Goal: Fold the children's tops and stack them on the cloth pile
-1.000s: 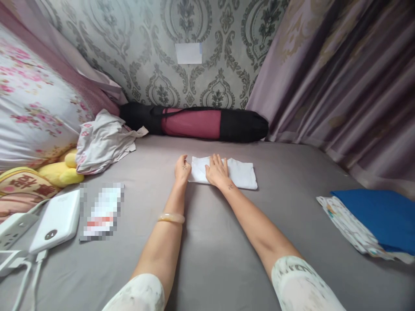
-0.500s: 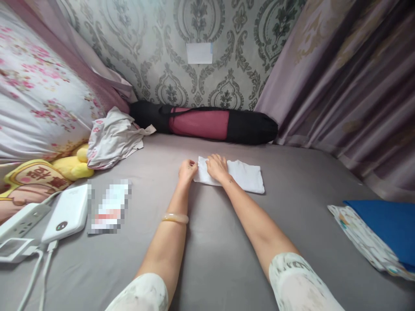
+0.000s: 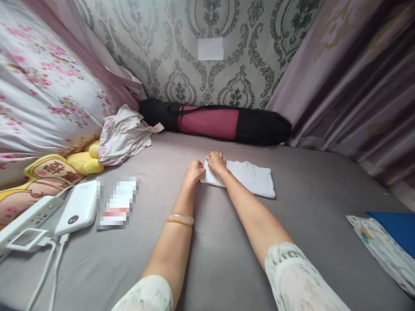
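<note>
A folded white cloth [image 3: 251, 176] lies as a long strip on the grey bed sheet [image 3: 220, 242], slanting slightly down toward the right. At its left end, my left hand [image 3: 195, 171] is closed, with thumb and fingers pinching the edge. My right hand [image 3: 216, 162] rests over the cloth's upper left part, fingers bent and thumb at the corner, close beside the left hand. The fingertips of both hands are partly hidden. A pale bangle [image 3: 180, 219] circles my left forearm.
A black and maroon roll bag [image 3: 209, 123] lies along the wall. To the left are a crumpled cloth [image 3: 125, 136], yellow plush [image 3: 86, 162], power bank [image 3: 78, 207], power strip [image 3: 30, 220] and a blurred item [image 3: 118, 203]. Folded fabrics [image 3: 382, 250] sit at right.
The view has shifted, so the scene appears farther right. My right hand's thumb and fingers have drawn in toward the cloth's upper left corner; the left hand stays at the left end.
</note>
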A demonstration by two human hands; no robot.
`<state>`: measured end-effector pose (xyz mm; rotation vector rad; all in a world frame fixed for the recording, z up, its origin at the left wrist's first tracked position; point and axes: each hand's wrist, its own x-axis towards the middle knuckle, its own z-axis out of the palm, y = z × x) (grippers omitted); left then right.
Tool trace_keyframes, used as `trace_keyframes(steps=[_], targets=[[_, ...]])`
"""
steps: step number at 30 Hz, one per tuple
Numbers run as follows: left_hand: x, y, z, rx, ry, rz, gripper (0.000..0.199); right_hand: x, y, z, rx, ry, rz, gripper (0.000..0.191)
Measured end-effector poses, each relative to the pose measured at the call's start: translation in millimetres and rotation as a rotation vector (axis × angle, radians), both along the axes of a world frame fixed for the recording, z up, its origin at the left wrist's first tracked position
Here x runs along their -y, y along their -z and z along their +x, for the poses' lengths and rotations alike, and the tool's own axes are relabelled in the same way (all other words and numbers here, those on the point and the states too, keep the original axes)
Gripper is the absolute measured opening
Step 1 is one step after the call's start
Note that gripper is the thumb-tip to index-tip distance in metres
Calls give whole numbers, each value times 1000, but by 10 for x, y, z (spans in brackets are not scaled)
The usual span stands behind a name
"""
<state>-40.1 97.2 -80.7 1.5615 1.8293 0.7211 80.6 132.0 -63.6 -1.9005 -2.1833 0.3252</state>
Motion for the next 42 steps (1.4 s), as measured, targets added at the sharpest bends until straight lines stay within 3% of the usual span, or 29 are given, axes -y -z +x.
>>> trace_keyframes(steps=[6,10,15,19,28,33,37,42], targets=[[10,-35,7,-49,12,-16,31,39,76,-72,33,26,111,37],[7,-61,8,-68,9,-32,32,60,24,6,5,-32,72,39],[-41,-27,1,-45,-38,-10,27,385,-49,132,51,-121,147,49],[-36,-34,9,-65,-100,68,26,627,-50,75,87,-181,99,57],[20,-108,22,-106,-136,90,31,563,61,-17,86,-172,-10,61],[29,-153,62,-91,-121,154,31,550,-23,26,-10,-194,-78,60],[16,-203,201,-80,-44,315,32,584,-171,250,-152,-112,-34,59],[84,-160,589,-163,286,532,32,795,-202,719,-54,1,-9,57]])
